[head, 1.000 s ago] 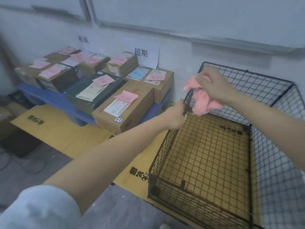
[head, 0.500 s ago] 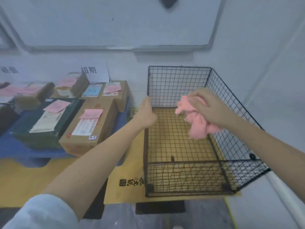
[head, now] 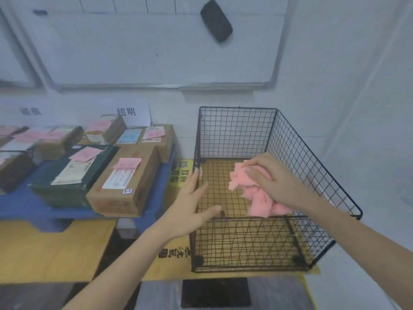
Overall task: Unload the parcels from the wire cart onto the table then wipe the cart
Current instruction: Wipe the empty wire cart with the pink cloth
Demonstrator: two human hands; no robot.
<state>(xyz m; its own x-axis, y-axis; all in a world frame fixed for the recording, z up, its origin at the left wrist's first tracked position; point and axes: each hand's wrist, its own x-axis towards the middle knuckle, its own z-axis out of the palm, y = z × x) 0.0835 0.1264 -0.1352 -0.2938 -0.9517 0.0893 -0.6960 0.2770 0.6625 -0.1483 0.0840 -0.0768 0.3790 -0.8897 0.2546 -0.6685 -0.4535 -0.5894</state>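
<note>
The black wire cart point(head: 297, 153) stands on yellow cardboard by the white wall, with no parcels inside. My right hand point(head: 271, 177) grips a crumpled pink cloth point(head: 260, 201) over the cart's interior, near its right side. My left hand point(head: 190, 204) hovers with fingers spread at the cart's near-left corner, its thumb by the front rim. Several cardboard parcels point(head: 121, 186) with pink notes lie on the low blue table point(head: 20, 208) to the left, among them a dark green box point(head: 73, 173).
Yellow cardboard sheets point(head: 53, 249) cover the floor under the table and cart. A whiteboard point(head: 138, 48) with a black eraser point(head: 216, 20) hangs on the wall behind. A paper sign point(head: 131, 111) leans behind the parcels. A dark mat point(head: 214, 291) lies before the cart.
My left hand let go of the cart's left rim and opened near the front corner. My right hand carried the pink cloth down into the cart. The view swung right and up.
</note>
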